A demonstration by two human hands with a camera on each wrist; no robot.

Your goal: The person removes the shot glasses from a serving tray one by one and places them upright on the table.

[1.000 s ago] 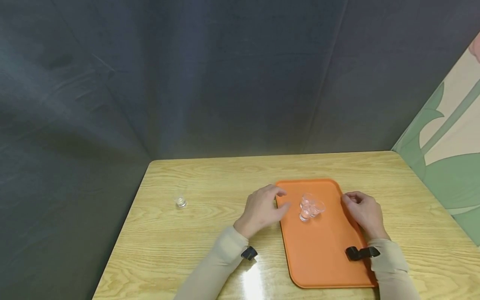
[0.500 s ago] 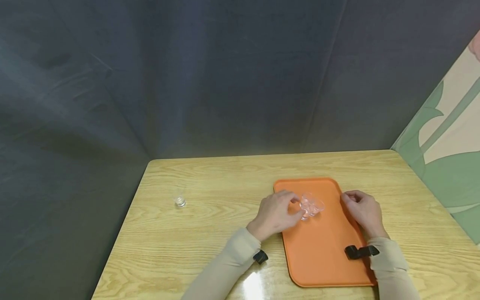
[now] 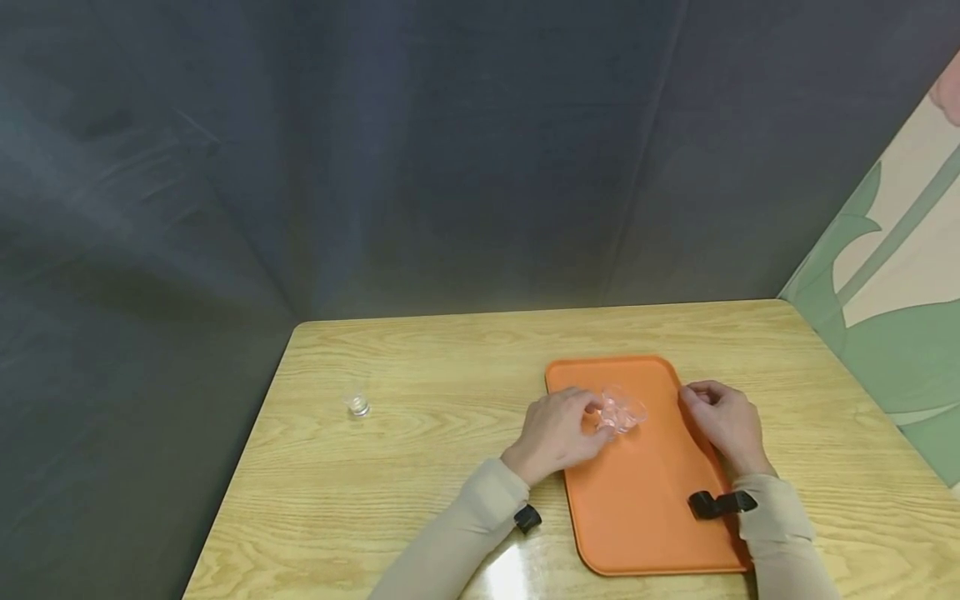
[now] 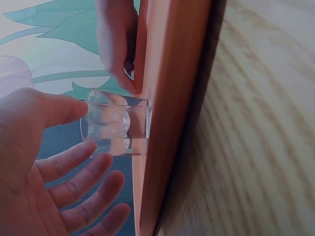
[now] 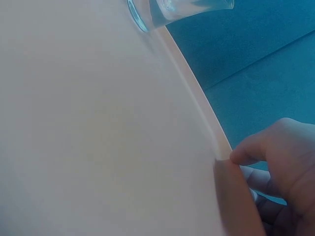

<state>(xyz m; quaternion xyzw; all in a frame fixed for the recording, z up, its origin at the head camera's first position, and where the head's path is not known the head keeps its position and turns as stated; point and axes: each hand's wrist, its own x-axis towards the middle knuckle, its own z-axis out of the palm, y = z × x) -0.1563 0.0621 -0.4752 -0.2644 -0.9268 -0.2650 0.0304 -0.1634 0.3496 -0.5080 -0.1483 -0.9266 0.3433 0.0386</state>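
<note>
A cluster of small clear shot glasses (image 3: 622, 410) stands close together on the orange tray (image 3: 652, 508). Thumb and index finger of my left hand (image 3: 558, 429) pinch the nearest shot glass (image 4: 110, 120) near its rim; the other fingers are spread apart below it in the left wrist view. That glass still seems to stand on the tray. My right hand (image 3: 727, 421) grips the tray's right rim, with the thumb on top, as the right wrist view shows (image 5: 280, 167). Part of a glass (image 5: 182, 10) appears at that view's top.
Another small clear glass (image 3: 358, 406) stands alone on the left part of the wooden table (image 3: 420, 358). A dark curtain (image 3: 465, 167) hangs behind the table and on its left. On the right is a wall with a leaf pattern (image 3: 915, 333).
My left hand has moved right, over the tray's left edge, and its thumb and index finger have come to the nearest shot glass. The right hand has stayed on the tray's rim.
</note>
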